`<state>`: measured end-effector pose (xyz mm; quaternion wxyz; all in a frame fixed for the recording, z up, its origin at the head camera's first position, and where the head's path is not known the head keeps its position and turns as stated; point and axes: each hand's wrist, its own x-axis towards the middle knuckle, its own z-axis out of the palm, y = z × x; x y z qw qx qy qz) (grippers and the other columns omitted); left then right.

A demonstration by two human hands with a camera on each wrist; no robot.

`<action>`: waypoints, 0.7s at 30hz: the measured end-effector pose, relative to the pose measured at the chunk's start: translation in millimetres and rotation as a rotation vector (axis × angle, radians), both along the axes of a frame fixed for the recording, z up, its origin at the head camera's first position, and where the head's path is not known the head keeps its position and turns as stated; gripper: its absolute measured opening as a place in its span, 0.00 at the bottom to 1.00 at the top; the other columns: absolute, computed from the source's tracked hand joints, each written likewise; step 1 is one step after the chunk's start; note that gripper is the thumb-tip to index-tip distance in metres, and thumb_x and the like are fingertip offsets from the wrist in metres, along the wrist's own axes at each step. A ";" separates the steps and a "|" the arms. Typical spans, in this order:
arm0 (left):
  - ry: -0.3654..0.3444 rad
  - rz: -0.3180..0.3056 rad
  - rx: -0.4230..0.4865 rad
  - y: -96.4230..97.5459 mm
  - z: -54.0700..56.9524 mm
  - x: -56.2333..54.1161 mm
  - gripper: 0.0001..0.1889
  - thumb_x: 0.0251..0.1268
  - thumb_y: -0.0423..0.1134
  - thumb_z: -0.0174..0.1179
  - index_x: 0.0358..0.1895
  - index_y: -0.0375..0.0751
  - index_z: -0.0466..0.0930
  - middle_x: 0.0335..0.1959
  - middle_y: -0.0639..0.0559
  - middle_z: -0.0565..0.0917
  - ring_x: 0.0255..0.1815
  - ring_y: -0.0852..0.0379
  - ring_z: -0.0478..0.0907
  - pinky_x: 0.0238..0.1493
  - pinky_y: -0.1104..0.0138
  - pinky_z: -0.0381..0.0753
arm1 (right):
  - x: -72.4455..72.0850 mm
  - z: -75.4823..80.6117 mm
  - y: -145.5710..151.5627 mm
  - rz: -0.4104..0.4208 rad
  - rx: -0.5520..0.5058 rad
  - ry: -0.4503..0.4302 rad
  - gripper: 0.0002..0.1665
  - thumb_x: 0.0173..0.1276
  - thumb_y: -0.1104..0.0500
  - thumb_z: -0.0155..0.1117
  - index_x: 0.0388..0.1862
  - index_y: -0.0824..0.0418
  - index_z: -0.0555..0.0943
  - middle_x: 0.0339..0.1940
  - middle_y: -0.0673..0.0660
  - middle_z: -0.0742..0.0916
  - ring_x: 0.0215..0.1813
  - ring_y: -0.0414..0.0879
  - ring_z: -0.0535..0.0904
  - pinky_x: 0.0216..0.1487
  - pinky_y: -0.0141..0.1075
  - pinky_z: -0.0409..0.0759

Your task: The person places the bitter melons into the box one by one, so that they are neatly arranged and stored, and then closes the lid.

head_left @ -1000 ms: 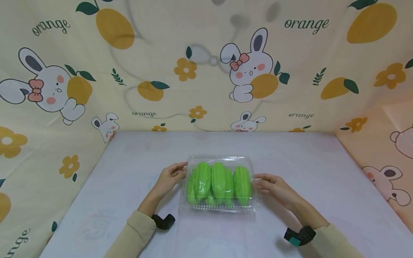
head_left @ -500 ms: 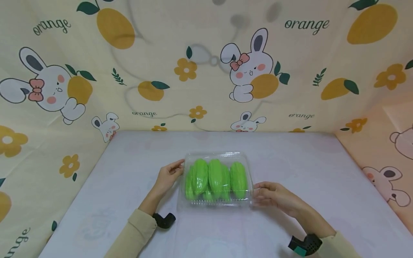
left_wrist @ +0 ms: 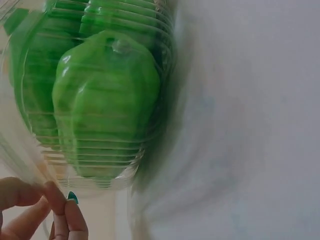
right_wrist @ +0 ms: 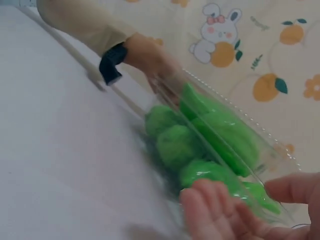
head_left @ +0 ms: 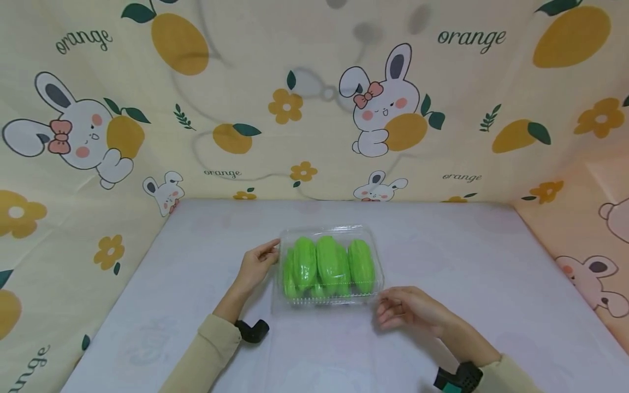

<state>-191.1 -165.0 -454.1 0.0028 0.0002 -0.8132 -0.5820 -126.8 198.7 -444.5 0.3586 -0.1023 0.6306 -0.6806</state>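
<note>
A clear plastic clamshell box point(head_left: 290, 301) with its lid down sits on the table, several bright green, ridged vegetables point(head_left: 361, 267) inside it. At its left side, my left hand point(head_left: 257, 265) pinches the rim between thumb and fingers; the left wrist view shows the fingertips point(left_wrist: 55, 192) at the edge beside a green vegetable point(left_wrist: 107, 100). My right hand point(head_left: 413, 308) is at the near right corner, fingers loosely bent. In the right wrist view, its thumb and fingers point(right_wrist: 205, 202) stand apart in front of the box, holding nothing between them.
The white tabletop point(head_left: 187, 284) surrounds the box. Behind it and along both sides hangs a cream cloth point(head_left: 314, 142) printed with rabbits and oranges. A black wrist camera point(head_left: 253, 330) is strapped to the left wrist, another point(head_left: 459, 376) to the right.
The box has shifted slightly left and away from me. My right hand has slid from the middle of the box's right side down to its near right corner; the left keeps its hold.
</note>
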 end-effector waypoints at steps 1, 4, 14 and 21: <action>-0.001 -0.003 0.000 0.3 0.3 -0.6 0.21 0.67 0.30 0.53 0.63 0.33 0.73 0.50 0.34 0.81 0.36 0.75 0.74 0.38 0.83 0.74 | -0.2 -1.4 -0.8 -0.001 -0.020 -0.013 0.17 0.77 0.57 0.43 0.49 0.66 0.76 0.35 0.48 0.87 0.37 0.38 0.85 0.48 0.35 0.86; -0.009 -0.010 0.003 1.4 0.9 -2.7 0.21 0.68 0.30 0.53 0.64 0.34 0.73 0.50 0.34 0.81 0.36 0.75 0.75 0.39 0.83 0.74 | -0.2 -4.0 -3.2 -0.009 -0.071 -0.029 0.16 0.78 0.57 0.42 0.46 0.63 0.77 0.34 0.47 0.88 0.37 0.37 0.86 0.47 0.33 0.86; -0.029 -0.031 0.031 4.9 0.2 -6.4 0.23 0.72 0.38 0.53 0.69 0.43 0.68 0.55 0.35 0.80 0.50 0.50 0.82 0.52 0.68 0.80 | 1.4 -7.2 -6.7 -0.076 -0.219 -0.073 0.19 0.79 0.61 0.39 0.43 0.61 0.80 0.34 0.48 0.89 0.39 0.39 0.87 0.47 0.30 0.85; -0.058 -0.073 0.066 5.9 2.9 -2.4 0.30 0.71 0.39 0.53 0.74 0.43 0.58 0.61 0.35 0.78 0.58 0.45 0.80 0.63 0.56 0.77 | 1.7 -7.6 -7.8 -0.194 -0.230 -0.085 0.19 0.79 0.61 0.39 0.39 0.60 0.81 0.32 0.49 0.89 0.37 0.39 0.86 0.47 0.30 0.85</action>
